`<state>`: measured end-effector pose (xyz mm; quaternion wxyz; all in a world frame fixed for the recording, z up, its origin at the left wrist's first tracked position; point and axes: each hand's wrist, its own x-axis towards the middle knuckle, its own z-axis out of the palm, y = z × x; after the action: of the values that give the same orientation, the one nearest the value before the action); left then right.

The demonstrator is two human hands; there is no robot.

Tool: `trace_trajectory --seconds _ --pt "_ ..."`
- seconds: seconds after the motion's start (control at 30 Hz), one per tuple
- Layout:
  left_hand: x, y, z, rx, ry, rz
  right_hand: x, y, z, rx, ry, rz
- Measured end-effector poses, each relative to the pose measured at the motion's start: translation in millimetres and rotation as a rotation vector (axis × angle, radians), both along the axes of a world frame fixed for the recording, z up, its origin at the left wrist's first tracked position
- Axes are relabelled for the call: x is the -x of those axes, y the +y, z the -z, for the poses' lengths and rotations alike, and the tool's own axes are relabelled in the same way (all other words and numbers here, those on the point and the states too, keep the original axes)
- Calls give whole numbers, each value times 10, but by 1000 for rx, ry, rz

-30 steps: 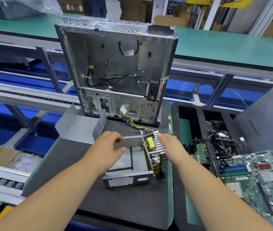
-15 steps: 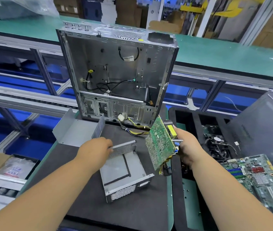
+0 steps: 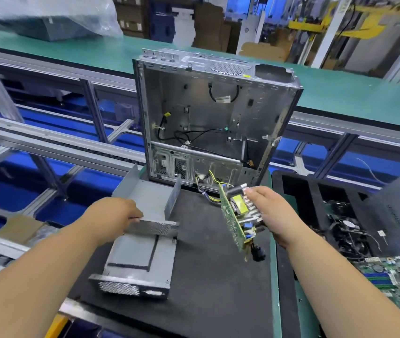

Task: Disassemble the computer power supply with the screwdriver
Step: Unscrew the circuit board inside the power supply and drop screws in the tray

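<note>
Grey metal power supply housing [image 3: 140, 259] lay open on the black mat [image 3: 213, 289], its perforated rear wall gripped by the left hand [image 3: 118, 213]. Lifted clear to its right, the green circuit board [image 3: 233, 223] stood on edge, clasped in the right hand [image 3: 269, 213], before the upright computer case [image 3: 213, 123]

At my twelve o'clock a green-topped bench [image 3: 340, 98] runs across, with stacked cardboard boxes [image 3: 130, 18] and yellow steel framing [image 3: 369, 28] behind it. Grey aluminium conveyor rails [image 3: 47, 142] over blue flooring [image 3: 6, 189] stretch toward nine o'clock.
</note>
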<state>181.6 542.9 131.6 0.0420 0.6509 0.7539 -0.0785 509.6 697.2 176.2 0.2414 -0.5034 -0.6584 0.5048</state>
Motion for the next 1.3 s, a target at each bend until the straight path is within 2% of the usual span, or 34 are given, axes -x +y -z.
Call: trace_trajectory --seconds 0.13,0.2,0.27,0.33,0.4,0.47,0.57,0.67,0.73,0.97,1.13,1.23,1.3 --pt "76 24 15 5 -67 -28 116 -90 -1 -37 -100 -29" --pt "23 41 13 -68 -145 -30 159 -136 13 -36 -114 -22" --pt "-109 79 -28 -227 -325 -46 213 -168 28 -32 -131 -5" --pt "-335 158 -143 -332 -600 -88 273 -193 38 -50 -177 18" --pt "-570 282 -240 -315 -796 -89 329 -206 51 -66 -227 45" --pt "-751 399 -321 -276 -896 -98 378 -225 59 -82 -282 60" --pt "-856 549 -340 -232 -1112 -255 456 -245 83 -92 -330 97" --pt "-886 667 -304 -79 -1298 -380 545 -248 111 -122 -400 145" --pt "-889 738 -271 -20 -1290 -383 621 -238 134 -160 -475 160" --pt "-846 1033 -207 76 -1026 -293 920 -110 311 -249 -728 205" --pt "-632 1102 -99 -113 -956 -223 1085 7 474 -302 -831 205" --pt "-439 1044 -9 -235 -818 -111 1190 82 545 -298 -877 195" --pt "-300 970 30 -246 -757 -47 1272 103 594 -308 -908 173"
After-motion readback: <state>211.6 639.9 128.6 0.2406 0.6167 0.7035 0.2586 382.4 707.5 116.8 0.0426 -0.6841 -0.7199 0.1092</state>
